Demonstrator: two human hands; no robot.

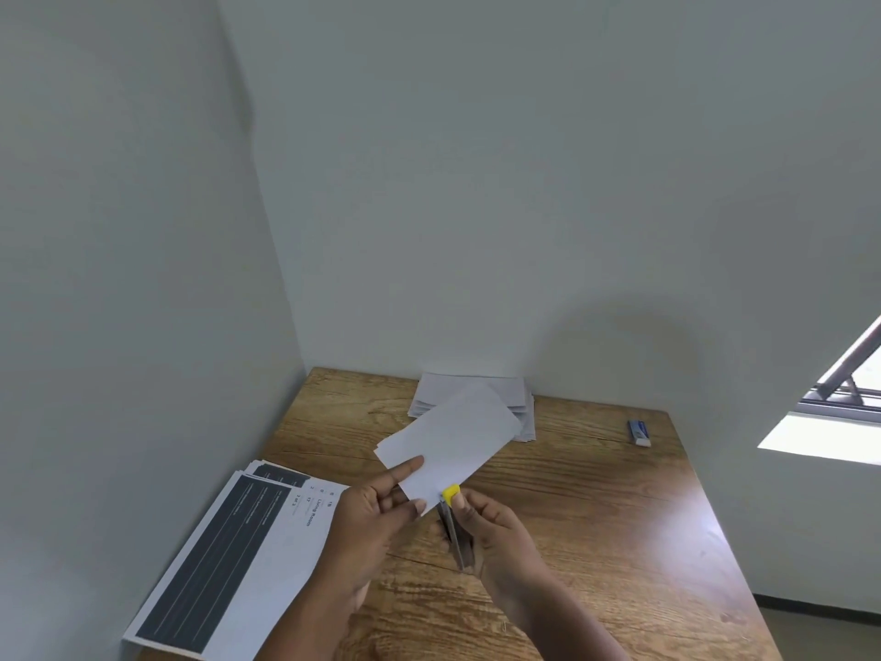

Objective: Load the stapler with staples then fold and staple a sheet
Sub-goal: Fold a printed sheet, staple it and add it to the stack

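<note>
Two bare hands meet above the middle of the wooden desk (596, 508). Left hand (376, 517) has its grip clamped on a folded white sheet (448, 441): the thumb lies on the upper face near the sheet's near-left corner and the fingers curl under its near edge. Held tilted, the sheet rises away from the person toward the far right, clear of the desk. Right hand (496, 531) has its grip closed around a slim metal stapler (455, 536), whose yellow tip (451, 493) touches the sheet's near corner; the thumb rests just behind that tip. Whether the corner sits inside the stapler's mouth cannot be told, as the fingers and the paper hide it.

Beyond the held sheet, near the far edge of the desk, lies a loose pile of folded white sheets (519, 403), partly hidden behind it. At the near-left corner of the desk lies a stack of printed pages (229, 555), fanned slightly, each with a dark band along its length; the left forearm crosses over its right part. Well apart, by the far-right edge, lies a small blue and white box (639, 432); its label is too small to read. Pale walls enclose the desk at the back and left, and a window (853, 374) shows at the right.
</note>
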